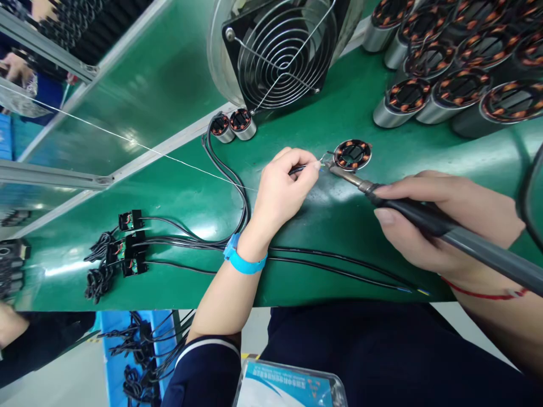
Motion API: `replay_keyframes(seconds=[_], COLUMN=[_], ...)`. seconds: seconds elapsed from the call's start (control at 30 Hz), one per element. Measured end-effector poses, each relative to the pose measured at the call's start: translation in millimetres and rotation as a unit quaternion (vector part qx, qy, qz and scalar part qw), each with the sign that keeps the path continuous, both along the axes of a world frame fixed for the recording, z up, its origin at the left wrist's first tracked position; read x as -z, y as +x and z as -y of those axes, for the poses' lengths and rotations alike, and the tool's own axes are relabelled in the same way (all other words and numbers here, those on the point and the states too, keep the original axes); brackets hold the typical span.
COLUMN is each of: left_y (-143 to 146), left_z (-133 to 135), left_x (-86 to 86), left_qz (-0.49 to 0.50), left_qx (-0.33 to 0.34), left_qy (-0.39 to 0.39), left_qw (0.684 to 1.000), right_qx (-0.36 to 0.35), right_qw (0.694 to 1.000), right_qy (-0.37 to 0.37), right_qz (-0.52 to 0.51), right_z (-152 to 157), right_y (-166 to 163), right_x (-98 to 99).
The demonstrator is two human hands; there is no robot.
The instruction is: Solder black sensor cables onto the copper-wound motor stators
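Observation:
My right hand (449, 220) grips a soldering iron (407, 215) by its black handle. The iron's tip reaches the wires beside a motor stator (353, 155), which has copper windings and stands on the green bench. Just left of the stator, my left hand (286, 183) pinches the end of a black cable (297, 169) between thumb and forefinger. Thin wire ends show at its fingertips, close to the iron's tip. Whether they touch the tip, I cannot tell. A blue wrist strap (246, 263) is round my left wrist.
A fan with a wire guard (283, 68) stands behind. Several metal-cased stators (407, 96) crowd the back right; two more (242, 123) sit below the fan. Black cables (339, 257) run across the bench from small black housings (131, 219). A blue bin (110, 350) holds cables; another person's arm (12, 328) is at left.

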State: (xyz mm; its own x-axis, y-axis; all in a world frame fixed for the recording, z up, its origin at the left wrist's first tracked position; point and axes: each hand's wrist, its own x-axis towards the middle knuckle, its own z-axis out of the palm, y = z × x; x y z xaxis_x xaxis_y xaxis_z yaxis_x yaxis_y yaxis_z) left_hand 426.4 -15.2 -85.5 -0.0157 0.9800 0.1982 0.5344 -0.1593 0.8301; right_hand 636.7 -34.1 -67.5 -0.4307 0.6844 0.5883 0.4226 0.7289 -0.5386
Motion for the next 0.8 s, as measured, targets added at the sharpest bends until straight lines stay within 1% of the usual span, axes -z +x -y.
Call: replay_keyframes(seconds=[0.3,0.37,0.47,0.63,0.7,0.8], left_y=[0.3,0.3,0.2,0.6,0.9,1.3], left_z=[0.2,0.2,0.4,0.4,0.1,-0.4], left_x=[2.9,3.2,2.8,0.1,-1.0,-2.1], left_qz=[0.002,-0.005,-0.009,-0.011,-0.015,-0.012], left_qx=[0.002,0.003,0.008,0.008,0.005,0.007], left_qy=[0.012,0.006,0.003,-0.004,-0.011,-0.019], left_qw=[1.000,1.000,1.000,1.000,1.000,1.000], right_qx=[-0.004,0.007,0.045,0.049,0.058,0.070], right_qw=[1.000,1.000,0.998,0.998,0.998,0.994], right_qy=[0.004,0.006,0.012,0.019,-0.002,-0.080], right_qz=[0.016,-0.005,-0.034,0.023,0.028,0.021], right_z=[-2.0,-1.3,-0.2,-1.2,-2.4,-8.3], right_y=[-0.3,0.8,0.1,-3.1,-3.3,-2.8], right_x=[1.7,2.6,3.2,-2.8,-9.4,-21.9])
